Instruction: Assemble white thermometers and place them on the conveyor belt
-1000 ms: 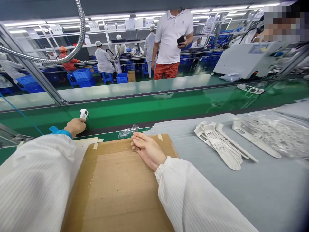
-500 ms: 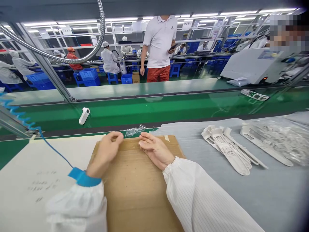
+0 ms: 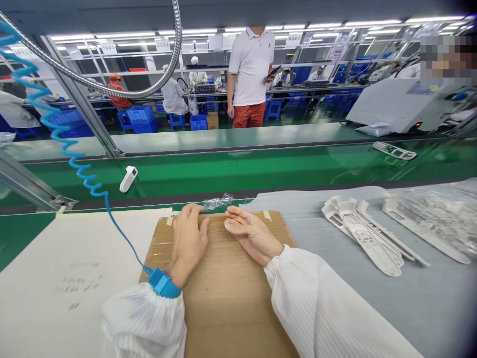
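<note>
A brown cardboard sheet [image 3: 238, 313] lies in front of me, and both hands are over its far part. My left hand [image 3: 188, 238], palm down, has its thumb apart from its bent fingers and holds nothing visible. A blue wrist strap [image 3: 163, 283] with a coiled blue cord [image 3: 74, 149] is on that wrist. To the right, my right hand [image 3: 255, 233] is turned palm inward, its fingers loosely curved and apart from the left hand; nothing shows in it. Just beyond my fingertips is a small crumpled clear plastic bag [image 3: 219, 201].
White plastic shell parts [image 3: 367, 233] and a clear bag of parts [image 3: 443, 214] lie right on grey foam sheeting [image 3: 309, 288]. A green conveyor belt [image 3: 208, 171] beyond carries a white device [image 3: 128, 179] and a white frame [image 3: 395, 150]. A person [image 3: 251, 69] stands across, holding a phone.
My left hand has turned palm down and its fingers have stretched forward. The right hand keeps much the same pose. The whole view has shifted slightly.
</note>
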Demonstrator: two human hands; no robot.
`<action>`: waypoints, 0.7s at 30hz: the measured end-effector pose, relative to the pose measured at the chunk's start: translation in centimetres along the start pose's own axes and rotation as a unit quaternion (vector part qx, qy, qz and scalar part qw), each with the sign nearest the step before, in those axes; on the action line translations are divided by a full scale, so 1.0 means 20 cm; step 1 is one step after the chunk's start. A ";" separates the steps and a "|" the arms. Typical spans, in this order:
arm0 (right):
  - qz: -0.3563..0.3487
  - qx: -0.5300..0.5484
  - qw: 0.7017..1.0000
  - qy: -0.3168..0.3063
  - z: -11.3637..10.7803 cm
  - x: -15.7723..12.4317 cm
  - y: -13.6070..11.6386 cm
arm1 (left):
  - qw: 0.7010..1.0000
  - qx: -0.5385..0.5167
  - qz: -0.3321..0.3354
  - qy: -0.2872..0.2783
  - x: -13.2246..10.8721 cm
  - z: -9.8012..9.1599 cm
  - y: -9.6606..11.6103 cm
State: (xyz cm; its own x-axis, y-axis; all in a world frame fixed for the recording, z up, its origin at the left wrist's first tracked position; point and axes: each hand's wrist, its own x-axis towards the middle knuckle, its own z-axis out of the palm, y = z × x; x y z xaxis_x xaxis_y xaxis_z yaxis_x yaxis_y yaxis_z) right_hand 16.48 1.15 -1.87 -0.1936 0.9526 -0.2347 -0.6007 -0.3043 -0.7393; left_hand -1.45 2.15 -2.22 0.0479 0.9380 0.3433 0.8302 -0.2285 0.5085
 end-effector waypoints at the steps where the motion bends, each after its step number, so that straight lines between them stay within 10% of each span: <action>1: 0.001 -0.001 1.000 0.002 0.00 0.00 0.00 | 0.999 0.008 -0.037 0.034 0.01 -0.01 -0.01; 7: 0.004 0.005 1.000 0.018 0.03 -0.01 -0.01 | 0.985 0.023 -0.165 0.052 0.05 -0.07 -0.07; 21: 0.007 0.012 1.000 0.018 0.03 0.00 -0.01 | 0.992 0.025 -0.120 0.028 0.03 -0.03 -0.06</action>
State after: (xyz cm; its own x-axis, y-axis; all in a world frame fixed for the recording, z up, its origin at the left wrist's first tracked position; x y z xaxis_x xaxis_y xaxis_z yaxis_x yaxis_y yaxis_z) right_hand 16.20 1.21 -1.42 -0.1746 0.9478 -0.2670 -0.6171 -0.3166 -0.7204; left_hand -2.81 2.90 -2.08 -0.1844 0.9475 0.2612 0.8410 0.0146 0.5408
